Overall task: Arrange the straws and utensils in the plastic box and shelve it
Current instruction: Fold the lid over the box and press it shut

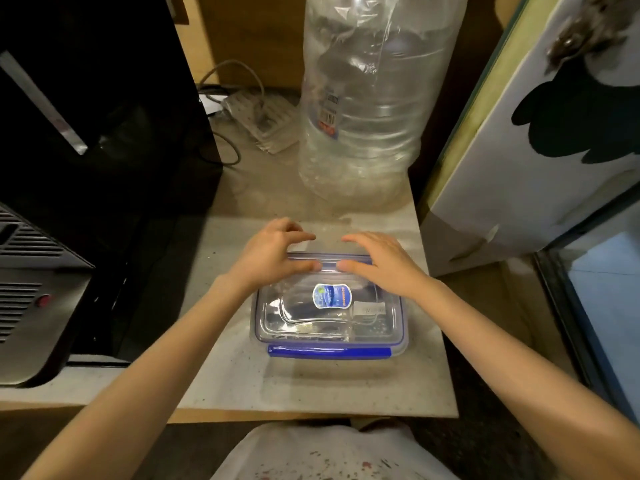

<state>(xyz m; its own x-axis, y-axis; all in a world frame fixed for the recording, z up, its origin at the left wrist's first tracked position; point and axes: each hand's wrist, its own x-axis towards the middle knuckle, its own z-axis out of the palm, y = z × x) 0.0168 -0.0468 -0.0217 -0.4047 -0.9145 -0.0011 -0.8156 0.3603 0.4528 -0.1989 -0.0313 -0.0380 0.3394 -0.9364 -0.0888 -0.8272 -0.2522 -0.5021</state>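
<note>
Now both hands, left hand (273, 252) and right hand (382, 259), grasp the far edge of the lidded box (329, 317) on the surface (311, 386).

Arms: bare, no sleeves in view
Left hand (273, 252): bare
Right hand (379, 259): bare
Garment (332, 455): white, small reddish specks

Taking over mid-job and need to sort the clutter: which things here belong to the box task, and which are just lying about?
Part of the job:
- plastic box, lid on, near blue clasp down
- left hand and right hand, both resting on the box's far edge

Just lying about:
- large water bottle
- power strip and cables
- black appliance
- fridge door
</note>
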